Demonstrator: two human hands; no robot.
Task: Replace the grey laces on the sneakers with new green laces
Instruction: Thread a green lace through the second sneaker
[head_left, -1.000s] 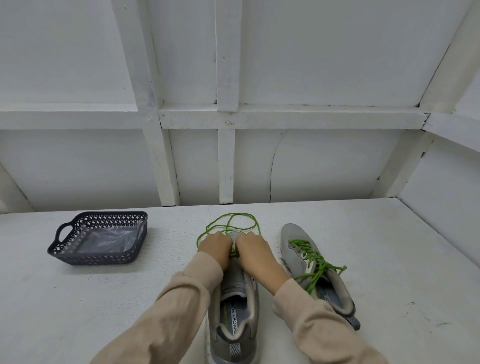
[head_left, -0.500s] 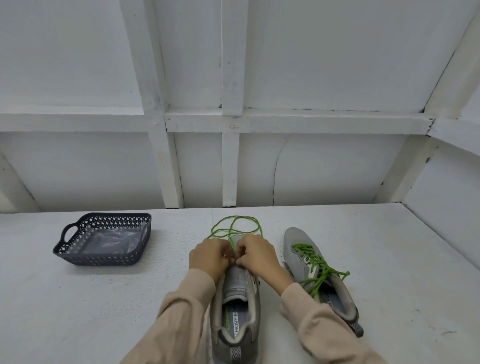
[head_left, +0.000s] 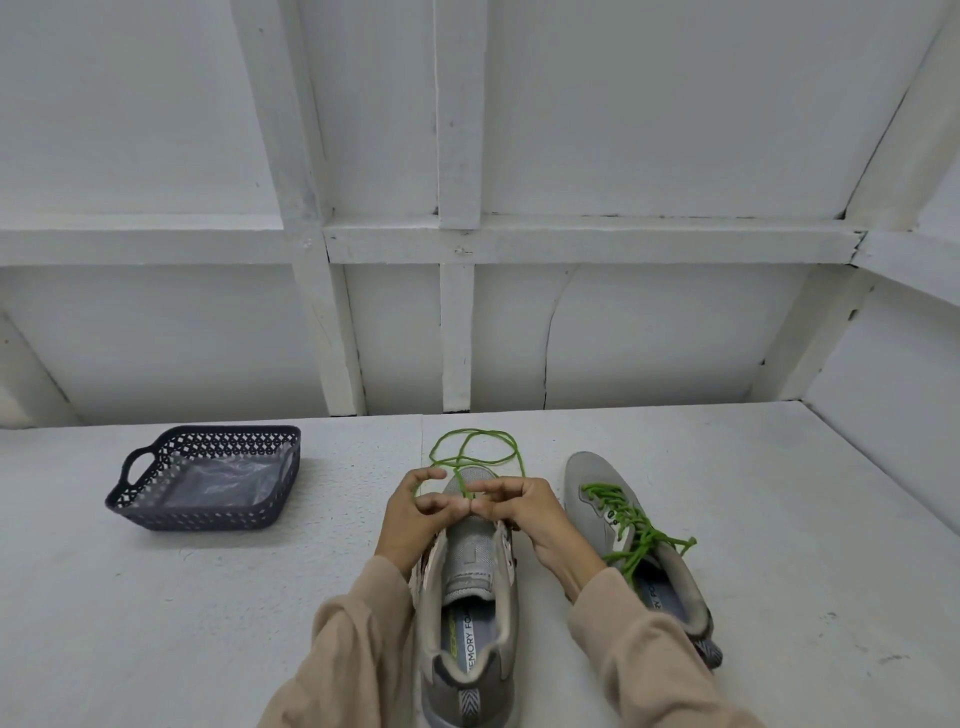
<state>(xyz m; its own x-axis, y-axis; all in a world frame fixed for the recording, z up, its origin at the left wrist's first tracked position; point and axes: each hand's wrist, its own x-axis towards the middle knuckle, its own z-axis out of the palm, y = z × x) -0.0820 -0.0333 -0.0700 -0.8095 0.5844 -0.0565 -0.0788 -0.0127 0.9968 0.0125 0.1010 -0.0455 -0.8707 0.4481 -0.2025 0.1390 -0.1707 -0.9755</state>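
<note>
On the table (head_left: 805, 519), the basket (head_left: 208, 519) sat well off to the left with a plastic sheet (head_left: 223, 480) lying in it. The middle sneaker (head_left: 470, 571) lay straight ahead, heel nearest the person, and the other sneaker (head_left: 584, 478) lay just to its right, toe toward the wall (head_left: 649, 338). The left hand (head_left: 413, 525) and right hand (head_left: 524, 514) met over the middle sneaker's front, pinching the lace (head_left: 475, 430), whose loops lay on the table beyond the toe.

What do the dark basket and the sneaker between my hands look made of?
Basket: probably moulded plastic, matt dark grey; its walls are a regular lattice of holes. Sneaker: seemingly knit mesh fabric, matt grey; a fine weave texture shows.
</note>
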